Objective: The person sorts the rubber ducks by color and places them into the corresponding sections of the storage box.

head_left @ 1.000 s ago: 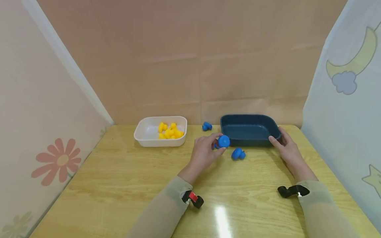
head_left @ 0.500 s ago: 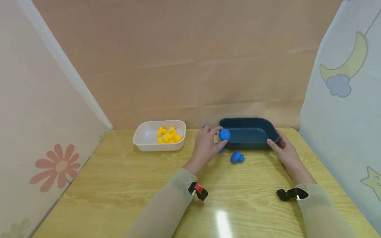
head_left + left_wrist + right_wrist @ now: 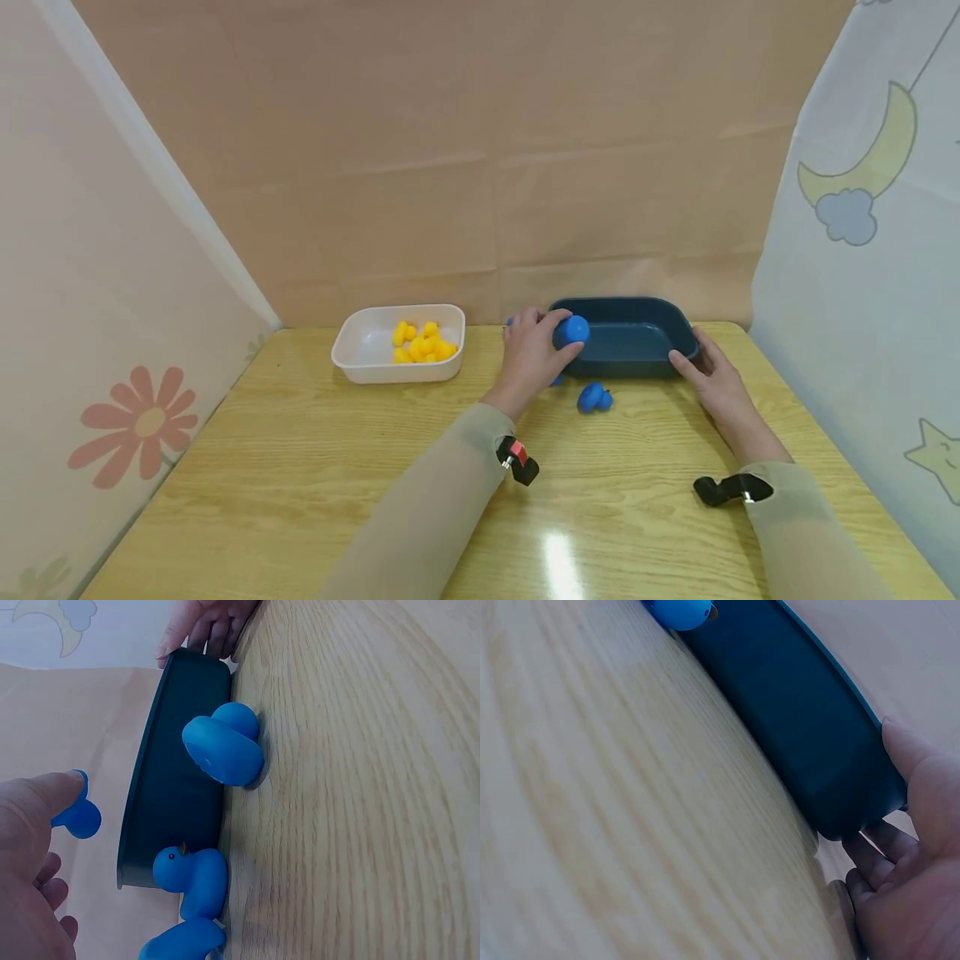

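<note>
My left hand (image 3: 527, 357) pinches a blue rubber duck (image 3: 573, 330) between thumb and fingers, its flat base turned toward the head camera. The duck overlaps the left end of a dark blue tray (image 3: 630, 368), whose visible floor is bare. At the tray's right end, my right hand (image 3: 722, 398) grips the corner, thumb at the rim and fingers below along the wall. Another blue duck (image 3: 592, 398) lies on its side in front of the tray. The left wrist view shows a blue duck (image 3: 196, 874) beside the tray and one more (image 3: 180, 942) close by, mostly hidden in the head view.
On the left stands a white tray (image 3: 358, 370) with several yellow ducks (image 3: 422, 346) in it. Brown paper (image 3: 375, 167) rises behind the wooden table (image 3: 300, 483). Patterned cloth panels stand at both sides.
My left hand has moved forward and right with the blue duck, from in front of the tray's left corner to over its left end. My right hand keeps its grip on the tray.
</note>
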A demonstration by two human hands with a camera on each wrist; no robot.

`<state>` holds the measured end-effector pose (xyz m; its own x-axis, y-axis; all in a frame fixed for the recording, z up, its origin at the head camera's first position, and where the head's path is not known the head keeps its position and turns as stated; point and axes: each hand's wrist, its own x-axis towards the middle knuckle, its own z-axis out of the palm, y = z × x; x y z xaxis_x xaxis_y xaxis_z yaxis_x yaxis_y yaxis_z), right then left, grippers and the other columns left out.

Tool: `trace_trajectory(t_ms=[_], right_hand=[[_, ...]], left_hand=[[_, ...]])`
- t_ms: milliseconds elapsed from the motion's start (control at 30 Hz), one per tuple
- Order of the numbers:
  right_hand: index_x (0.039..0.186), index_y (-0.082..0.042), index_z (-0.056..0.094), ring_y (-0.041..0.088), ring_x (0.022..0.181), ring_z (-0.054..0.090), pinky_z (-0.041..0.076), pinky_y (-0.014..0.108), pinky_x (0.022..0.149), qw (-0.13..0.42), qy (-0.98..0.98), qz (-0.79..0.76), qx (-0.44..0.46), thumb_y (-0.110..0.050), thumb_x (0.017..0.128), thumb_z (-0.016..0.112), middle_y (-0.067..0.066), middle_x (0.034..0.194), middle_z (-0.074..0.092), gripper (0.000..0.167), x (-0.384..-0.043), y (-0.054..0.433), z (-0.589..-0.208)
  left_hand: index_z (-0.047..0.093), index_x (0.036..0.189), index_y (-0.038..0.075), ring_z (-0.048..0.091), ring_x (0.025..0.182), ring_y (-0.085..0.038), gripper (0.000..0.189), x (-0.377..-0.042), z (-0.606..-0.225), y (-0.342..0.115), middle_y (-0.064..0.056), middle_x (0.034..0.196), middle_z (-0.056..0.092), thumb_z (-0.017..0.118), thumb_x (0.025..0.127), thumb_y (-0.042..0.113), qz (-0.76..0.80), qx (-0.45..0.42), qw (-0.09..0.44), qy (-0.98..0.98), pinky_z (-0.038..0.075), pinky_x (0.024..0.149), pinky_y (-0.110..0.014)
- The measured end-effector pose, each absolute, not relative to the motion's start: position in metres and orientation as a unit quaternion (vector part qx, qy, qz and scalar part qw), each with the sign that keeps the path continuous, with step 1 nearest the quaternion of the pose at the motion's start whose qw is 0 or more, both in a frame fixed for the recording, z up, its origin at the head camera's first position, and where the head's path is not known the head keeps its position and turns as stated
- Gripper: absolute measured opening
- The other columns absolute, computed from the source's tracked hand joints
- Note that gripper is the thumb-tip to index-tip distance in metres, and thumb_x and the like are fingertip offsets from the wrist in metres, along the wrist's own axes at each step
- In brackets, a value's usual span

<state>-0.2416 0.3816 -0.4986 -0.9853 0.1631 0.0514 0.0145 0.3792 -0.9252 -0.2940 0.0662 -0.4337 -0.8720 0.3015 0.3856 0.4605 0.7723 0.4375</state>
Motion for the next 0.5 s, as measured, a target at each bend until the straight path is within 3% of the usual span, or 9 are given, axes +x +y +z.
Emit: trace_trajectory(t_ms=[200, 500], right_hand=[[0.178, -0.022, -0.004, 0.053, 0.164, 0.006, 0.013, 0.069, 0.13, 0.065, -0.835, 0.544, -0.053, -0.054, 0.112, 0.06, 0.022, 0.181, -0.003, 0.098, -0.241, 0.38, -0.498], [0.178, -0.023, -0.005, 0.053, 0.164, 0.006, 0.014, 0.07, 0.129, 0.063, -0.838, 0.54, -0.058, -0.055, 0.112, 0.06, 0.022, 0.181, -0.003, 0.097, -0.242, 0.382, -0.5]], left_hand=[[0.059, 0.161, 0.031, 0.049, 0.142, -0.025, 0.066, -0.297, -0.432, 0.066, -0.003, 0.151, 0.057, 0.08, 0.102, 0.052, -0.279, -0.199, 0.137, -0.93, 0.037, 0.121, -0.049], [0.062, 0.158, 0.017, 0.056, 0.141, -0.032, 0.06, -0.312, -0.436, 0.044, -0.009, 0.151, 0.063, 0.079, 0.105, 0.039, -0.313, -0.205, 0.172, -0.911, 0.041, 0.12, -0.054]])
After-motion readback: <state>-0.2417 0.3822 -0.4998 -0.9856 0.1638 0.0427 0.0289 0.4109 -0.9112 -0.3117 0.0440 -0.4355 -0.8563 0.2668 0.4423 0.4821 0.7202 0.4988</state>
